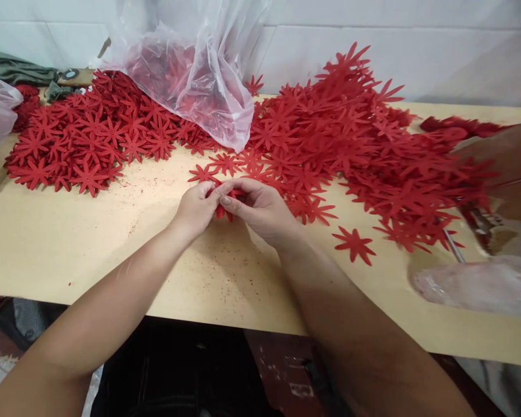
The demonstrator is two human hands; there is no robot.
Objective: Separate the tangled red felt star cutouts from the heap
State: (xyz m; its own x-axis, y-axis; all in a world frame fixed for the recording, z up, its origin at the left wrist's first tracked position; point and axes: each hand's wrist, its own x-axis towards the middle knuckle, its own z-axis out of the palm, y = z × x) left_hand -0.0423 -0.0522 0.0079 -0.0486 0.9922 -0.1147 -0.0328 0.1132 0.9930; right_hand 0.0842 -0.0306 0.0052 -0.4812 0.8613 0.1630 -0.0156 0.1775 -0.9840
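Note:
Over the middle of the table, my left hand (196, 209) and my right hand (263, 208) meet with their fingertips touching. Both are closed on one red flower-shaped cutout (224, 214), mostly hidden by the fingers, with a few petals showing below and between them. Just beyond my fingers lie loose red flower cutouts (203, 173) of the same kind. A single flower cutout (355, 245) lies flat to the right of my right hand.
A large heap of red flower cutouts (312, 127) spreads across the back right. Another heap (82, 127) covers the back left. Between them sags a clear plastic bag (217, 98) with red pieces inside. At right lies a plastic-wrapped bundle (477, 284) on the pale table (47, 249).

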